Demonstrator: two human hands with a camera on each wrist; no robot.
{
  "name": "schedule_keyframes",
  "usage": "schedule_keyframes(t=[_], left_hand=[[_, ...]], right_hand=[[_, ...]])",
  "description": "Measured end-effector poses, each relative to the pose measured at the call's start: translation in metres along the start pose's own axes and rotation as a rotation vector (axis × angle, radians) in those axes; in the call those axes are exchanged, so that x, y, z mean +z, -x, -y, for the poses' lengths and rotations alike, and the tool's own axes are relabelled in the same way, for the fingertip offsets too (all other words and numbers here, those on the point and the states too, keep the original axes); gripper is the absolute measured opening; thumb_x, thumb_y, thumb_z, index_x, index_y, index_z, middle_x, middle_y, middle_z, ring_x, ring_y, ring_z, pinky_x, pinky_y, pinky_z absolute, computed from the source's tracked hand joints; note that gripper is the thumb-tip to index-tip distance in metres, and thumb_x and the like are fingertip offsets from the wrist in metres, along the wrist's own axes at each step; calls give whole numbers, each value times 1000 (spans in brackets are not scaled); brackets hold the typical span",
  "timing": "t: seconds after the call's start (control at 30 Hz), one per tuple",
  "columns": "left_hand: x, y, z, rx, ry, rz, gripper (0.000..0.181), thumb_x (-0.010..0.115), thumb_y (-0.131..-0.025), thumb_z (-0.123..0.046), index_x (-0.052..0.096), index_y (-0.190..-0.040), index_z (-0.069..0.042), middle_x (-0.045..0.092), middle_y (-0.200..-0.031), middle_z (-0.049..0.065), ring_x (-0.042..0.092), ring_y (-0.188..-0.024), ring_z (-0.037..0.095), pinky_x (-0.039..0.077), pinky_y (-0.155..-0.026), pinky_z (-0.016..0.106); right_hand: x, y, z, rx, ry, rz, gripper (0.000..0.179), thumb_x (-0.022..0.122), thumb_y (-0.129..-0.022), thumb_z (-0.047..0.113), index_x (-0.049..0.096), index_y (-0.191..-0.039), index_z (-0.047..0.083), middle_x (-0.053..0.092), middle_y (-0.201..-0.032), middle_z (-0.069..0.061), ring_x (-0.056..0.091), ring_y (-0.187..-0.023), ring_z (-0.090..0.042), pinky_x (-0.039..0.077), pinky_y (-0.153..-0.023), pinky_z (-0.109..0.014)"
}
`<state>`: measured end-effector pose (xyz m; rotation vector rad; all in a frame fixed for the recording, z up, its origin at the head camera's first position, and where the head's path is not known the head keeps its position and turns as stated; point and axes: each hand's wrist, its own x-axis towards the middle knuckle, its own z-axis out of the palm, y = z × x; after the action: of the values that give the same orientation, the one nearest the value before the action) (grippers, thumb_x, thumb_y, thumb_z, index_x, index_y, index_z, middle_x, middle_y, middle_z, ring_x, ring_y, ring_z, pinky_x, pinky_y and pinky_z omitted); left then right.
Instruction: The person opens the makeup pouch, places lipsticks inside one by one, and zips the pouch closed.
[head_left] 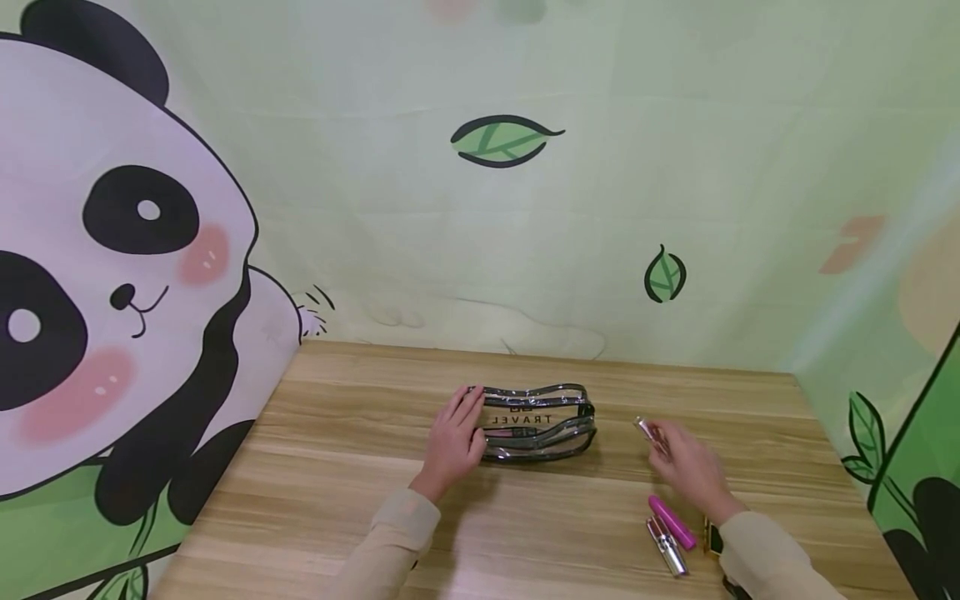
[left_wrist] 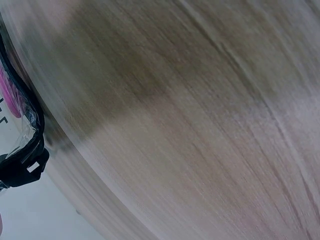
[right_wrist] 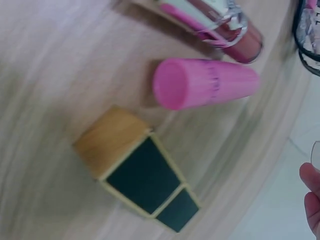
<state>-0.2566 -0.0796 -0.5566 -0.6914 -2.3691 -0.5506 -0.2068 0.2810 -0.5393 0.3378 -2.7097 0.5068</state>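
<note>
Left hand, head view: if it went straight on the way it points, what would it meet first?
The clear black-edged bag, right away: the left hand has its fingers over one end, apparently touching, though exact depth is unclear.

The right sleeve (head_left: 776,554) partly hides a black-and-gold case (head_left: 715,537); the left wrist view crops the clear pouch (left_wrist: 34,112).

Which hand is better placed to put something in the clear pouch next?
Likely the right hand: it holds a small shiny item, while the left hand touches the clear pouch and could steady it.
</note>
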Motion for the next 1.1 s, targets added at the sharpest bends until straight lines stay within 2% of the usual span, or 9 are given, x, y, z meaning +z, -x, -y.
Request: schedule_keyframes(t=[0.13,0.47,0.63,0.83,1.1], left_hand=[[-1,0,-1,-1,-6,0,50,36,-80,-22,51,-123,-3,46,-134,3,38,-125,26,37,-97,41],[0,1,0,1,-9,1,50,35,-80,-23,51,-124,-4,45,-134,3,35,-128,23,35,-98,40],[0,1,0,-5,-7,8,50,35,-81,-23,50,-125,-4,45,-135,2,35,-128,23,36,-98,41],[0,1,0,6,0,-13,50,36,-80,-22,51,-124,-3,46,-134,4,39,-125,27,36,-97,42],[0,1,1,-1,-2,-4,51,36,-80,-23,51,-124,-3,45,-134,3,37,-126,25,35,-98,41]], right_hand=[[-1,-6,4,-57,21,-67,40,66,-66,11,56,-105,7,60,-82,-5,41,-51,-5,29,-40,-16],[-10,-19,21,-61,37,-32,36,66,-67,11,58,-102,6,62,-85,-5,45,-55,-8,33,-43,-18],[-10,-24,26,-87,25,-48,36,66,-66,11,58,-100,7,61,-83,-3,48,-57,-8,33,-44,-17],[-11,-32,36,-144,5,-77,33,67,-66,11,58,-98,7,61,-81,-1,51,-61,-8,38,-49,-16],[-9,-41,49,-192,12,-101,33,69,-67,12,59,-98,9,63,-83,-1,55,-67,-11,45,-56,-24]])
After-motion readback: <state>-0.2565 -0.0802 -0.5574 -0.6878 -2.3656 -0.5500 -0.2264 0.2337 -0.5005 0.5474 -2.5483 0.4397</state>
